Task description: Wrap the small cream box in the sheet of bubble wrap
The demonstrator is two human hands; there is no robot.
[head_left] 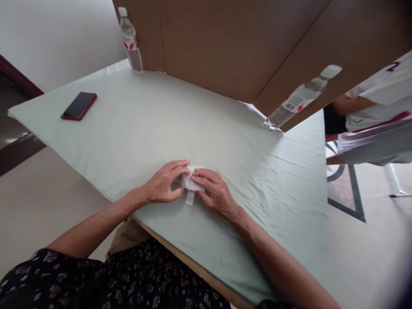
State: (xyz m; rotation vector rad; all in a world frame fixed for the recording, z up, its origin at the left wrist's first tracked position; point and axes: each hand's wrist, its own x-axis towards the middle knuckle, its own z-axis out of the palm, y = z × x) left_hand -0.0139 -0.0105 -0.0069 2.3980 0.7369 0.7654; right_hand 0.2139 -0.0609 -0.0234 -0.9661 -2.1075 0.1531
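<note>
A small white crinkled bundle point(192, 182), like thin plastic or tissue, lies near the table's front edge between my two hands. A short pale strip point(189, 198) sticks out from its near side. My left hand point(167, 180) grips the bundle's left side, thumb below and fingers above. From the right, my right hand point(215, 191) presses fingers on its top, with the thumb at the near edge. Parts of the bundle are hidden under the fingers, and its exact kind cannot be made out.
A pale green cloth point(144, 116) covers the table. A phone in a red case point(79, 106) lies at the left. Brown cardboard panels point(219, 47) stand behind, with one water bottle point(131, 45) at the left and another water bottle point(299, 101) at the right. A person point(380, 107) is beyond the right edge.
</note>
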